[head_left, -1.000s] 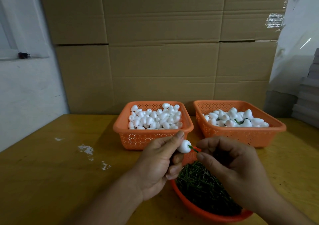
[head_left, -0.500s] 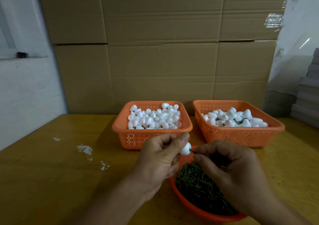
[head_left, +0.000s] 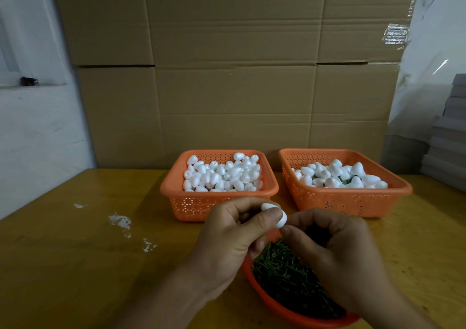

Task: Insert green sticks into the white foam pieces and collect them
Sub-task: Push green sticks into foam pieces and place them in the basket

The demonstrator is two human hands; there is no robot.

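My left hand [head_left: 232,238] pinches a white foam piece [head_left: 280,221] between thumb and fingers, above the near bowl. My right hand [head_left: 330,250] has its curled fingertips right against the foam's lower end; the green stick is hidden between fingers and foam. An orange bowl [head_left: 264,288] of green sticks [head_left: 290,275] lies under both hands. Behind, the left orange basket [head_left: 191,202] holds plain white foam pieces [head_left: 222,174]. The right orange basket [head_left: 348,202] holds foam pieces [head_left: 338,174] with green bits showing among them.
The yellow wooden table [head_left: 75,253] carries white flecks [head_left: 121,221] at the left. Cardboard boxes [head_left: 227,76] form a wall behind the baskets. A white wall [head_left: 32,132] stands left; stacked grey sheets [head_left: 448,139] stand at the far right.
The short green stick visible between foam and right fingers has gone out of sight as my right fingertips closed up against the foam. Both hands stayed above the bowl.
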